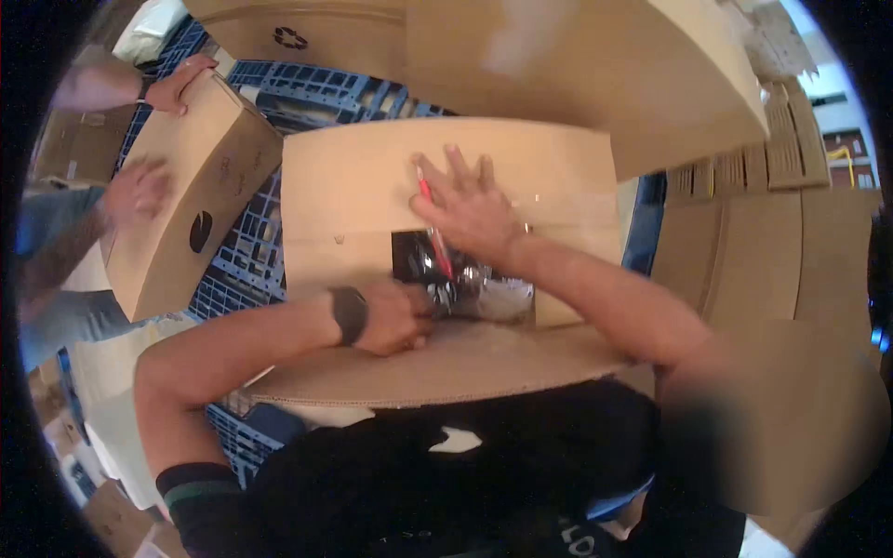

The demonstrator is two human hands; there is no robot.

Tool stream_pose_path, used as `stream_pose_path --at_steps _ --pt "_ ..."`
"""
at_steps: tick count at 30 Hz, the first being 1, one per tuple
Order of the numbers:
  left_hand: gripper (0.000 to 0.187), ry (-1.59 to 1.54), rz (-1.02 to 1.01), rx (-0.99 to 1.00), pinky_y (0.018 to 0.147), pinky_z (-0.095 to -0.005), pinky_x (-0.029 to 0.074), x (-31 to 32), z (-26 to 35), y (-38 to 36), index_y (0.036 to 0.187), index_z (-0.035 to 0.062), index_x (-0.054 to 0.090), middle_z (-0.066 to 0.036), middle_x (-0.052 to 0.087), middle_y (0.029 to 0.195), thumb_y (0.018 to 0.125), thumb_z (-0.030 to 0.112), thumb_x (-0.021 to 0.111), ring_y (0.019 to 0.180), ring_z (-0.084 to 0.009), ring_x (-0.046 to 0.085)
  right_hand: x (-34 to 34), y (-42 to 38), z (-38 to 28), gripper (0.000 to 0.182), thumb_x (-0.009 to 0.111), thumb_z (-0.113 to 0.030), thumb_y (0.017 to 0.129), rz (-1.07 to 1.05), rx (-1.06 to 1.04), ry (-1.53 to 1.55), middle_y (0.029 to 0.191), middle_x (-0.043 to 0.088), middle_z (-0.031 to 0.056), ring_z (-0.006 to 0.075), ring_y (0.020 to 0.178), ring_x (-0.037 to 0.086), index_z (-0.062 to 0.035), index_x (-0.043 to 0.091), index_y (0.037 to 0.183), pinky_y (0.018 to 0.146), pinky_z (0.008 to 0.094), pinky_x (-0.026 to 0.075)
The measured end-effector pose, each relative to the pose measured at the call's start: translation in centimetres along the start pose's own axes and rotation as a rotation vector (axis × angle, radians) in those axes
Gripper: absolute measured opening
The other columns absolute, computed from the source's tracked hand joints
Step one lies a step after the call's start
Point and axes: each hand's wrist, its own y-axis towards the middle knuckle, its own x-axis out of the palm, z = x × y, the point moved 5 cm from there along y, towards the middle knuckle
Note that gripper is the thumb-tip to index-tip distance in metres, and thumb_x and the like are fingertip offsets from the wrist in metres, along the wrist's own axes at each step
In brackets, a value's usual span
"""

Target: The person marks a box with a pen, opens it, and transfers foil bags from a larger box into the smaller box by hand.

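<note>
In front of me a large cardboard box [344, 186] has a gap showing shiny black plastic [412, 256] and a clear, glossy patch beside it. My right hand [470, 214] lies on the box top with fingers spread, and a slim red pen [442, 253] is tucked under it. My left hand [391, 316], below a dark wristband, has curled fingers at the edge of the black plastic; what they grip, if anything, is hidden. Nearest my body, a cardboard flap [456, 367] stands out from the box.
At the left, another person's hands [138, 191] touch a tilted cardboard box [191, 219]. Blue plastic lattice [246, 237] lies under the boxes. A big cardboard sheet [577, 74] rises behind, and more folded cardboard [763, 251] stands at the right.
</note>
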Motion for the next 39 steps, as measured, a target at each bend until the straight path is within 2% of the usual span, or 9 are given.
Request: stream_pose_path --at_steps 4,7,15,19,21,25,28,33,39 --pt "0.037 0.141 -0.236 -0.256 0.072 -0.0481 0.052 3.2 -2.4 1.7 0.071 0.0087 0.062 -0.013 0.064 0.066 0.09 0.036 0.046 0.066 -0.0351 0.064 1.2 -0.1 0.7 0.031 0.051 -0.028 0.09 -0.067 -0.134 0.0 0.153 0.021 0.0212 0.0579 0.127 0.033 -0.0232 0.052 0.121 0.083 0.0756 0.04" --pt "0.044 -0.007 0.043 -0.256 0.066 -0.0493 0.053 2.1 -2.8 1.3 0.074 0.0048 0.068 -0.02 0.067 0.073 0.089 0.038 0.043 0.068 -0.0383 0.066 -2.8 5.3 5.3 0.034 0.055 -0.02 0.087 -0.662 -0.356 0.185 0.143 0.04 0.0224 0.053 0.112 0.052 -0.0148 0.051 0.12 0.079 0.0594 0.053" --pt "0.039 -0.2 0.026 -0.341 0.069 -0.047 0.053 2.1 -3.8 1.4 0.082 0.0072 0.071 -0.02 0.066 0.072 0.087 0.038 0.048 0.069 -0.0375 0.065 -3.1 6.1 4.8 0.018 0.058 -0.016 0.082 -0.493 -0.407 0.217 0.141 0.046 0.0143 0.0483 0.101 0.061 -0.0098 0.052 0.098 0.068 0.0512 0.057" --pt "0.033 -1.157 1.017 -0.484 0.075 -0.0411 0.052 0.1 -7.4 -0.6 0.11 0.0009 0.059 -0.017 0.066 0.098 0.091 0.027 0.053 0.086 -0.0297 0.065 -1.9 5.4 4.5 0.014 0.057 -0.014 0.083 -0.459 -0.379 0.107 0.147 0.039 0.0117 0.0475 0.11 0.057 -0.0082 0.052 0.094 0.067 0.0494 0.057" --pt "0.036 -1.941 1.539 -0.138 0.088 -0.0379 0.047 0.4 -8.4 -2.2 0.12 -0.0029 0.053 -0.008 0.06 0.118 0.093 0.02 0.056 0.106 -0.0205 0.057 -1.4 6.0 4.7 0.024 0.057 -0.017 0.084 -0.645 -0.336 0.112 0.148 0.035 0.0169 0.0475 0.118 0.051 -0.0047 0.052 0.104 0.073 0.0467 0.057" --pt "0.038 -1.625 1.68 -0.339 0.093 -0.0376 0.045 0.4 -8.3 -2.1 0.124 -0.0007 0.052 -0.007 0.06 0.119 0.094 0.023 0.057 0.11 -0.0182 0.055 -3.3 8.8 3.3 0.027 0.071 -0.012 0.076 -0.746 -0.402 0.186 0.142 0.043 0.0196 0.0339 0.114 0.059 -0.0051 0.048 0.085 0.073 0.0409 0.057" --pt "0.04 -1.553 1.687 -0.342 0.096 -0.0358 0.043 0.7 -8.7 -0.9 0.125 0.0019 0.052 -0.005 0.059 0.12 0.096 0.03 0.056 0.112 -0.0175 0.053 -2.4 10.2 5.3 0.024 0.064 -0.023 0.089 -0.914 0.363 1.116 0.132 0.052 0.0222 0.0265 0.107 0.064 -0.003 0.053 0.095 0.076 0.0349 0.055" --pt "0.04 -1.388 1.571 -0.362 0.091 -0.0343 0.047 -0.7 -7.7 -2.4 0.119 0.0031 0.055 -0.006 0.062 0.113 0.097 0.037 0.052 0.103 -0.0165 0.057 -2.6 18.3 -5.6 0.039 0.052 -0.033 0.097 -0.959 -0.013 1.195 0.09 0.068 0.011 0.0118 0.072 0.064 0.0008 0.059 0.115 0.07 0.0242 0.048" --pt "0.035 -1.489 1.51 -0.285 0.083 -0.0344 0.05 -0.1 -8.0 -1.5 0.112 0.0024 0.057 -0.007 0.065 0.101 0.098 0.034 0.05 0.091 -0.0165 0.06 3.4 22.7 -11.7 0.02 0.059 -0.021 0.093 -0.89 -0.331 1.039 0.074 0.061 0.0028 0.0073 0.068 0.054 -0.0018 0.059 0.096 0.063 0.0248 0.044"
